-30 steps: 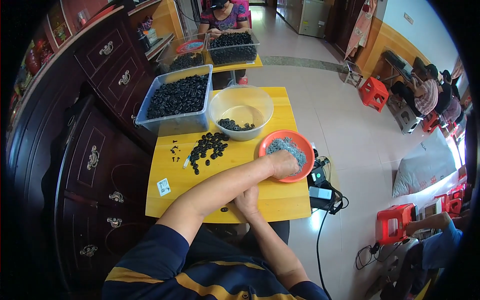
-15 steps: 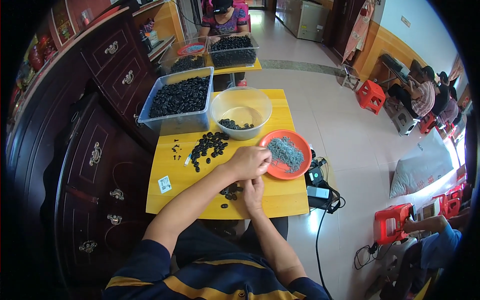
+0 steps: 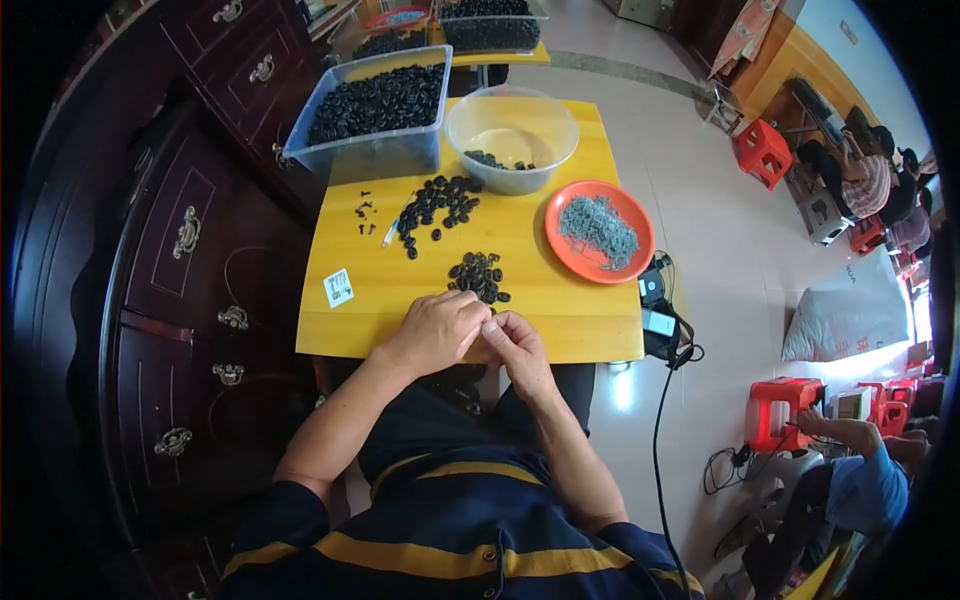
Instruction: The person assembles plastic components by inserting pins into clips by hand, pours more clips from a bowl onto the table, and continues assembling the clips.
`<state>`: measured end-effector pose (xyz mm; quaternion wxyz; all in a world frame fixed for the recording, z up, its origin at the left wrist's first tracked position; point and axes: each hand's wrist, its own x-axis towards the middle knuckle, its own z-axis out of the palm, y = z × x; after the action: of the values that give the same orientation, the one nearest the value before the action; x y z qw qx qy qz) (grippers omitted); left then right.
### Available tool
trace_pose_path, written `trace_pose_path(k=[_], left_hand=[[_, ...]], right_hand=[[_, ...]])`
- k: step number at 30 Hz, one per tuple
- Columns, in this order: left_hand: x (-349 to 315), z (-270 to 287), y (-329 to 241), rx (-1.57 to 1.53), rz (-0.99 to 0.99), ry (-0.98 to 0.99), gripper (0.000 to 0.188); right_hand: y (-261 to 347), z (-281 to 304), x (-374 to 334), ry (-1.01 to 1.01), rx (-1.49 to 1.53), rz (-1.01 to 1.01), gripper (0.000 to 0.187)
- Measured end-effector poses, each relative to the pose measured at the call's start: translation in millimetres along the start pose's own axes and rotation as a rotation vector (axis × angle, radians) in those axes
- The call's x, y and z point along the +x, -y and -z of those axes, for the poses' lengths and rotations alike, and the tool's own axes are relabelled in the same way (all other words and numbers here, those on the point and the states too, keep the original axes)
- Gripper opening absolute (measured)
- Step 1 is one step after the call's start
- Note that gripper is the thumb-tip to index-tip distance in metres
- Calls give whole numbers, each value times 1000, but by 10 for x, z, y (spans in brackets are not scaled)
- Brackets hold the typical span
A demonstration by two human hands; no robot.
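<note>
My left hand (image 3: 437,332) and my right hand (image 3: 521,352) meet at the near edge of the yellow table (image 3: 395,315). Fingers of both are closed and pinched together; whatever lies between them is hidden. Just beyond the fingertips is a small pile of black oval pieces (image 3: 478,276). Farther off, a larger scatter of the same black pieces (image 3: 438,208) lies beside a thin white stick (image 3: 391,232). To the right, an orange-red plate (image 3: 561,252) holds a heap of thin grey screw-like pieces (image 3: 600,230).
A clear bowl (image 3: 560,135) with some black pieces and a full plastic bin (image 3: 375,160) stand at the table's far side. A label (image 3: 338,288) and several tiny black bits (image 3: 366,210) lie left. Dark drawers (image 3: 215,270) flank the left; a black cable (image 3: 662,440) hangs right.
Both hands have drawn back from beside the plate toward the table's near edge, uncovering the small pile of black pieces. The view has tilted down toward my body.
</note>
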<state>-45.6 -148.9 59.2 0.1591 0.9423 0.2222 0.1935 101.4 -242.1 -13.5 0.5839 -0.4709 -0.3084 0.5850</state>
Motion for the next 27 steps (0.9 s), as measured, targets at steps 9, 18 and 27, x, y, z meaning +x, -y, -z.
trace_pose_path(k=[9, 18, 27], left_hand=[[-368, -55, -90, -235, 110, -151, 5], [-583, -117, -52, -378, 180, -174, 4], [-775, -291, 139, -489, 395, -302, 5]], right_hand=[[-9, -47, -178, 96, 72, -108, 15], [-122, -32, -209, 48, -131, 8, 13], [-11, -73, 20, -212, -991, 573, 12]])
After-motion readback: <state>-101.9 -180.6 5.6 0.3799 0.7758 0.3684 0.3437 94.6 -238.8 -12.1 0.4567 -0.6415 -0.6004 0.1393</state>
